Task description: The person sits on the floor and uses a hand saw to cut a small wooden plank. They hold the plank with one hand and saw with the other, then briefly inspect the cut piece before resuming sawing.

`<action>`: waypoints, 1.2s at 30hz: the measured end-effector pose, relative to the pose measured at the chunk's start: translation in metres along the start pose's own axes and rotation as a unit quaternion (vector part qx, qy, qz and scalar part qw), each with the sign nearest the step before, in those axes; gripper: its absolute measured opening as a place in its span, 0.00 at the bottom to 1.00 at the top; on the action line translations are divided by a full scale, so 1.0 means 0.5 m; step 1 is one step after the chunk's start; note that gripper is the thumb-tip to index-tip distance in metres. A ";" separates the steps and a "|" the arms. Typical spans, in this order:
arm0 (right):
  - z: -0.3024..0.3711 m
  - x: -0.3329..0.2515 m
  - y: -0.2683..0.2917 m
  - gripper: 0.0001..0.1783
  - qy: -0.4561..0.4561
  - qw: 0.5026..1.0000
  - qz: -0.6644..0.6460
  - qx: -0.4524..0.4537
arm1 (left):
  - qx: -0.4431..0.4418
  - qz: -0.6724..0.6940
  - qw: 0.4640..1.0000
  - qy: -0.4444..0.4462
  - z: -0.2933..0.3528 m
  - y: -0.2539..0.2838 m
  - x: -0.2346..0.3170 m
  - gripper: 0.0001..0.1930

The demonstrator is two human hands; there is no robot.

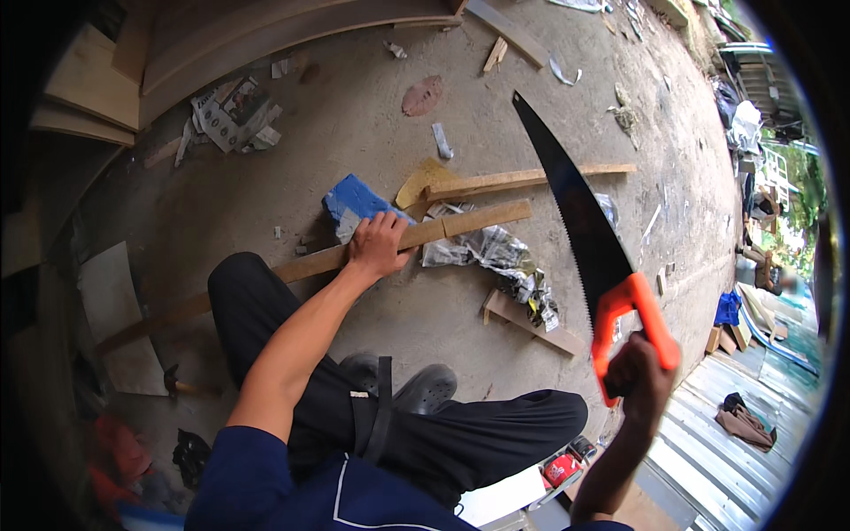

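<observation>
My left hand (376,245) is closed over a long wooden strip (487,215), pressing it down beside a blue block (354,196). A thin dark line crosses the strip to the right of my fingers. The strip runs from the lower left, past my knee, to the middle of the view. In my right hand (639,380) is a handsaw (580,217), gripped by its orange handle. Its black, toothed blade points away from me, raised and apart from the strip. A second wooden strip (540,180) lies just beyond, near a yellowish flat piece (423,181).
Crumpled newspaper (500,250) and a short board (536,325) lie on the concrete floor (328,97). A hammer (190,387) is at lower left. Wooden panels (97,84) stand at upper left. Corrugated metal sheet (708,442) covers the lower right, a cloth bundle (744,422) on it.
</observation>
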State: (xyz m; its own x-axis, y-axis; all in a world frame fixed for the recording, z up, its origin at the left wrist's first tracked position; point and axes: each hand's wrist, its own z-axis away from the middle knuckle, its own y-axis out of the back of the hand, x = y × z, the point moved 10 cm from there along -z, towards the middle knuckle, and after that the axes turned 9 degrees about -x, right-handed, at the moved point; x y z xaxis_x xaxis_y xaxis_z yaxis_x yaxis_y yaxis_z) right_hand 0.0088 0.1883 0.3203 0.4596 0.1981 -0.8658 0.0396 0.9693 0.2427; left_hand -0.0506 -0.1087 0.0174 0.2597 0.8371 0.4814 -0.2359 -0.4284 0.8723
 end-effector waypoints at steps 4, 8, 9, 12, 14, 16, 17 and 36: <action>-0.026 0.151 -0.035 0.10 0.024 0.998 0.042 0.027 | -0.087 0.034 0.993 0.066 -0.032 -0.012 0.000 0.34; -0.067 0.284 -0.077 0.09 0.056 0.998 0.005 -0.008 | -0.123 0.082 0.987 0.063 -0.095 -0.038 0.028 0.41; -0.075 0.304 -0.086 0.09 0.051 0.999 -0.015 -0.002 | -0.168 0.078 0.981 0.051 -0.111 -0.056 0.038 0.41; -0.092 0.314 -0.121 0.09 0.057 0.998 0.006 -0.019 | -0.255 0.060 0.965 0.020 -0.136 -0.088 0.046 0.35; -0.091 0.330 -0.127 0.09 0.050 0.998 -0.042 -0.015 | -0.273 0.186 0.941 0.071 -0.132 -0.097 0.027 0.32; -0.079 0.338 -0.127 0.09 0.054 0.996 -0.064 -0.017 | -0.236 0.215 0.944 0.088 -0.133 -0.093 0.026 0.25; -0.074 0.339 -0.125 0.08 0.062 0.995 -0.074 -0.015 | -0.232 0.231 0.940 0.096 -0.136 -0.097 0.023 0.25; -0.033 0.387 -0.074 0.09 0.085 0.988 -0.129 -0.024 | -0.234 0.062 0.969 0.045 -0.098 -0.080 -0.002 0.38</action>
State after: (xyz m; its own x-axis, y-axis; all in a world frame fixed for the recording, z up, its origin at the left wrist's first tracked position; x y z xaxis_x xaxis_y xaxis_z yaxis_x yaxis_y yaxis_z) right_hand 0.0816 0.1934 0.1363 0.2834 -0.0384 -0.9582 0.0917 0.9957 -0.0128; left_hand -0.0872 -0.0756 -0.0222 0.1249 0.8239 0.5528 -0.6653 -0.3438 0.6627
